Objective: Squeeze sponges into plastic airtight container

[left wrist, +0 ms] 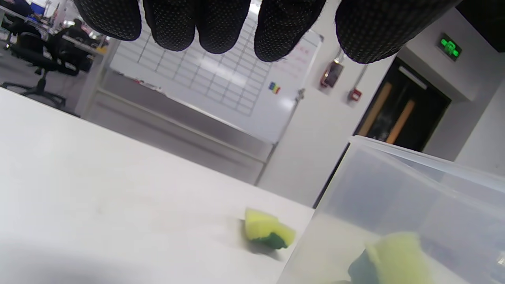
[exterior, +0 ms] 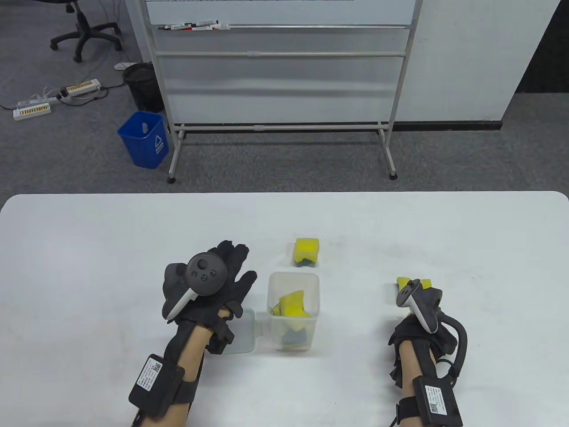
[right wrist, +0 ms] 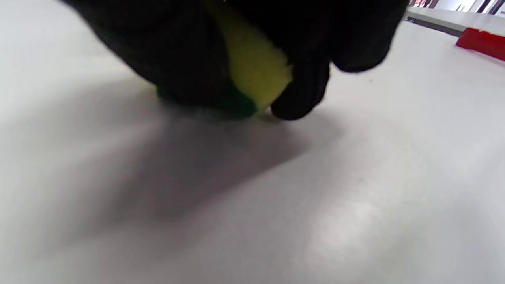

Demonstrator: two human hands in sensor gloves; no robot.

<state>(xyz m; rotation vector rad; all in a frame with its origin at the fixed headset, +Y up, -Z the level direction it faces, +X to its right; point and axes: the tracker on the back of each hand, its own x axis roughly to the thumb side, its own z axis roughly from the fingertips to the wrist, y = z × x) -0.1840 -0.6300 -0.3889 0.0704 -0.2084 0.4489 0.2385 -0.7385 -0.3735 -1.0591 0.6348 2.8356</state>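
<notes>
A clear plastic container stands open on the white table with a yellow-green sponge inside; it also shows in the left wrist view. Its lid lies flat to its left, partly under my left hand, which is open with fingers spread and holds nothing. A loose yellow-green sponge lies just behind the container, also in the left wrist view. My right hand, to the right of the container, grips another yellow-green sponge against the table.
A whiteboard stand and a blue bin stand on the floor beyond the table's far edge. A red object lies far off in the right wrist view.
</notes>
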